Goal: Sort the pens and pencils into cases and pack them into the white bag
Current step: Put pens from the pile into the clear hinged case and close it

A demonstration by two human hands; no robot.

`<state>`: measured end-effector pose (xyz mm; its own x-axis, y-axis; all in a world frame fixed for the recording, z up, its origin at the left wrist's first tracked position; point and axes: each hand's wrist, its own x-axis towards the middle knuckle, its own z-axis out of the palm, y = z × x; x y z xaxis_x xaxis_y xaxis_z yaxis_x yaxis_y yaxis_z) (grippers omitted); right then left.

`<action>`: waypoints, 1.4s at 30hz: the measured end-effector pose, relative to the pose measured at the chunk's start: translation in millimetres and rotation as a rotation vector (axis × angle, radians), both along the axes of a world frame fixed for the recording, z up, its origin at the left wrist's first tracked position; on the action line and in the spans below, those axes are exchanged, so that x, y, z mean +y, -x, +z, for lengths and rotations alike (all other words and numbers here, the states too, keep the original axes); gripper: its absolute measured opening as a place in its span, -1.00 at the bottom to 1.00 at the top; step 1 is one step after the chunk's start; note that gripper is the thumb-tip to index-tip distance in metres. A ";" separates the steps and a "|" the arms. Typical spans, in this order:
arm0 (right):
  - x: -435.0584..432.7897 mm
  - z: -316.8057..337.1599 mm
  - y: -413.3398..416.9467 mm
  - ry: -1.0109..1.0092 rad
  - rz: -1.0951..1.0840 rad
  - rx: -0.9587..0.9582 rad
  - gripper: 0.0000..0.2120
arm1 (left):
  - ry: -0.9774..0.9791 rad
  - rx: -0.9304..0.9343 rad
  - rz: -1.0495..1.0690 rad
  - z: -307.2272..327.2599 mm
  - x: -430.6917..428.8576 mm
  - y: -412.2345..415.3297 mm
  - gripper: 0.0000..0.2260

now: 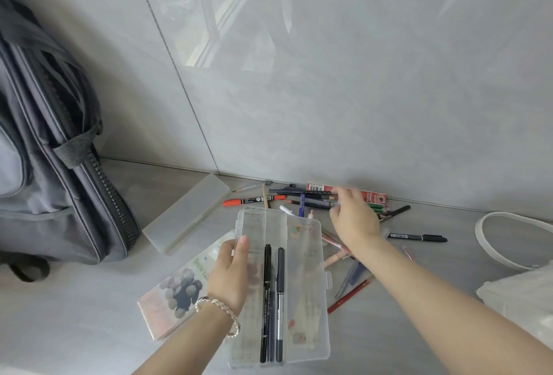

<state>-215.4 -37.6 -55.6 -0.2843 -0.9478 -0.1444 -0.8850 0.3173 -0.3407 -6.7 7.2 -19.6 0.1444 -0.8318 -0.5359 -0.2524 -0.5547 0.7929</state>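
An open clear plastic case (305, 279) lies in front of me with two dark pens (273, 300) in its left half. My left hand (232, 276) grips the case's left edge. My right hand (354, 216) reaches over a scattered pile of pens and pencils (302, 198) by the wall, fingers spread and blurred above a dark pen; I cannot tell if it touches it. A white bag (520, 294) shows at the right edge.
A frosted closed case (187, 211) lies to the left of the pile. Under my left hand sits a printed case (176, 291). A grey backpack (54, 165) stands at the left. A red flat box (374, 195) rests against the tiled wall. A white mesh pouch (508, 240) lies at right.
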 end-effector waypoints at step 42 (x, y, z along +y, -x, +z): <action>64.0 34.1 -40.4 0.357 0.167 -0.375 -0.69 | 0.238 0.063 -0.375 -3.5 13.0 40.7 -0.78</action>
<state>-175.0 26.4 -21.5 -0.1162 -0.9844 0.1320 -0.7105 -0.0105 -0.7037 -47.4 20.2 -23.1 -0.2171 -0.9218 -0.3212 -0.3484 -0.2342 0.9076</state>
